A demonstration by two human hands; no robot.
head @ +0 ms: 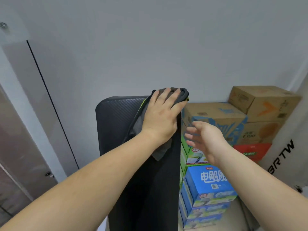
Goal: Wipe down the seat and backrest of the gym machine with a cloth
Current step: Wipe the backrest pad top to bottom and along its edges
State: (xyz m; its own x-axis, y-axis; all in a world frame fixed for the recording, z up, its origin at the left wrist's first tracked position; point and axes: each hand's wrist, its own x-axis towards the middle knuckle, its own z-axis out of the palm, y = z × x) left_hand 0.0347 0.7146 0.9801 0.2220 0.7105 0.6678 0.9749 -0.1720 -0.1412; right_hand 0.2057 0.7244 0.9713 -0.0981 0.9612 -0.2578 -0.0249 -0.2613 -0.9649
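Pressing flat against the top right corner of the black backrest (116,127), the left hand (160,114) has its fingers spread wide over a dark grey cloth (180,95). Palm and fingers pin the cloth to the pad rather than curl round it. The cloth bunches up just beyond the fingertips, folding over the pad's upper edge, and a loose tail of it hangs out below the wrist, down the face of the backrest. A sliver of yellow-green shows at the cloth's edge beside the index finger. The backrest stands nearly upright, its ribbed surface bare to the left of the pressing hand.

Just to the right of that hand, off the pad's edge, the right hand (205,139) hangs in the air, fingers loosely apart and slightly curled, touching nothing. Behind it sit stacked cardboard boxes (260,104), and under it blue cartons (211,184). A plain grey wall (150,47) rises beyond the left hand's fingertips.
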